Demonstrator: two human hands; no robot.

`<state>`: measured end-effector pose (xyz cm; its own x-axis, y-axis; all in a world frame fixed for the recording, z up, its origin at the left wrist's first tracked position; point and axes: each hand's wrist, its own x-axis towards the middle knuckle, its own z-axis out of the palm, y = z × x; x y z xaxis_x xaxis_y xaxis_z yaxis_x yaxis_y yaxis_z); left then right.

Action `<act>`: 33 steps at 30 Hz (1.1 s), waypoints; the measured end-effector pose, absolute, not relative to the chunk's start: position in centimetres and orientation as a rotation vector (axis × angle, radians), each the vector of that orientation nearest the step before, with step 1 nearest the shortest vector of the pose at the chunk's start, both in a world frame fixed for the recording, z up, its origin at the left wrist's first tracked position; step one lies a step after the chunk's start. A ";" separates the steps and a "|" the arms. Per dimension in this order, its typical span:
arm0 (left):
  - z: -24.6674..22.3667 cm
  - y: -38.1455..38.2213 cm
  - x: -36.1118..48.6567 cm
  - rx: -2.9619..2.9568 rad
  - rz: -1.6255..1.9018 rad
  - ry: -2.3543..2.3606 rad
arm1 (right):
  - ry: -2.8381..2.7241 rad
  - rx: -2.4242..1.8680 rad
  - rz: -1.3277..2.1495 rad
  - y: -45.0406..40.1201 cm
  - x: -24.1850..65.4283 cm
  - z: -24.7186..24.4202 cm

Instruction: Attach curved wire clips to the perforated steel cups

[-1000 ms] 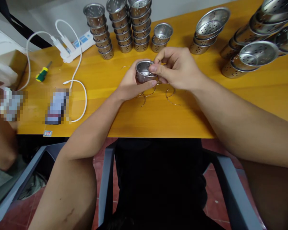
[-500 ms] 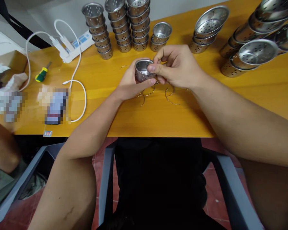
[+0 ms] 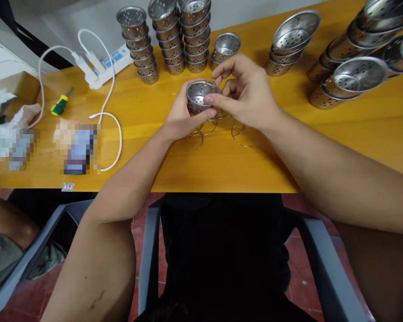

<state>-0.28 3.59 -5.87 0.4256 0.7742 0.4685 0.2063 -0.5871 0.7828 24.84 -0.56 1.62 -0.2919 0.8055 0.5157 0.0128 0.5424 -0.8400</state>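
A small perforated metal cup [image 3: 197,95] is tilted above the table with its mouth facing me. My left hand [image 3: 184,114] wraps around its left side, the thumb along the lower front. At the cup's right rim is my right hand [image 3: 245,91], thumb and forefinger bent around what looks like a thin curved wire [image 3: 215,85], partly hidden by the fingers. The right thumb tip overlaps the cup's mouth. Just below the hands, several loose curved wires [image 3: 241,139] lie on the wooden table [image 3: 221,172].
Tall stacks of perforated cups [image 3: 143,53] stand at the back, a shorter stack [image 3: 284,56] and leaning stacks [image 3: 339,85] to the right. On the left are a power strip [image 3: 110,65] with white cables, a screwdriver [image 3: 61,103], a blurred phone [image 3: 80,150] and crumpled plastic [image 3: 6,120]. Another person's leg [image 3: 6,219] shows.
My right hand has shifted slightly left, its forefinger rising away from the thumb. The cup has moved a little left and up in my left hand. The other person's leg has shifted.
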 end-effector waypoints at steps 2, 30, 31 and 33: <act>-5.7 3.8 -0.2 1.998 1.193 0.862 | -1.729 -0.722 0.806 -0.2 25.0 1.2; -7.6 4.2 -0.6 2.046 1.110 0.907 | -1.824 -0.921 0.072 3.3 29.8 1.8; -7.5 4.1 -0.6 2.022 1.121 0.921 | -1.769 -0.993 -0.015 4.0 30.8 2.1; -7.2 4.0 -0.6 1.985 1.128 0.944 | -1.698 -1.193 -0.144 5.3 32.5 2.6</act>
<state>-0.57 4.02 -7.20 0.3679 0.8314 0.4165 0.2635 -0.5228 0.8107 32.54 5.32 2.64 0.0016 0.6363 0.7715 0.7569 0.5034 -0.4168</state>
